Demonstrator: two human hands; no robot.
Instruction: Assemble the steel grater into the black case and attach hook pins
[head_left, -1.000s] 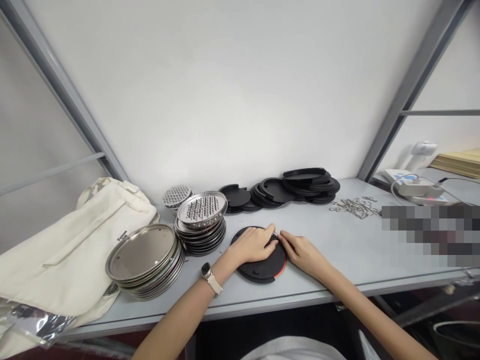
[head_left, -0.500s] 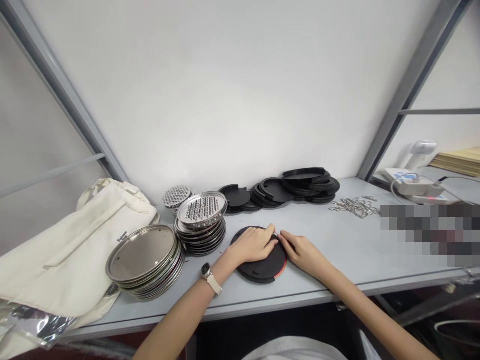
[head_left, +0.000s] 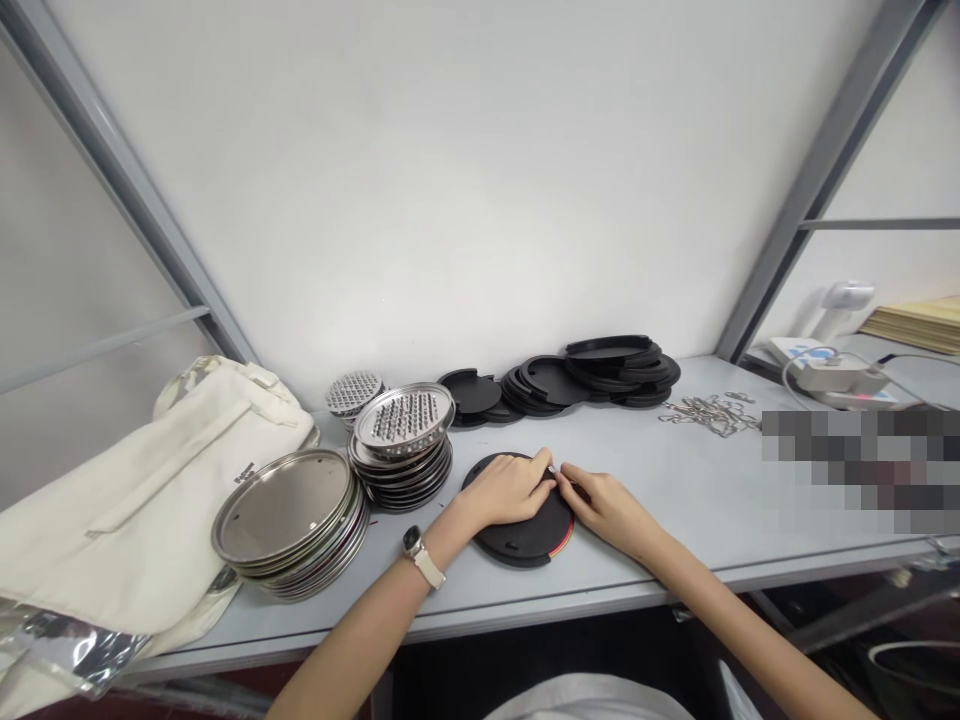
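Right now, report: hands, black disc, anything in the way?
Left hand on black disc. Right hand at disc's rim, beside small metal bit. Grater stack close on disc's left, not blocking hands.

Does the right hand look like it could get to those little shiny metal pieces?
Probably yes: the right hand is busy at the rim of the black disc, but only flat tabletop lies between it and the metal pieces.
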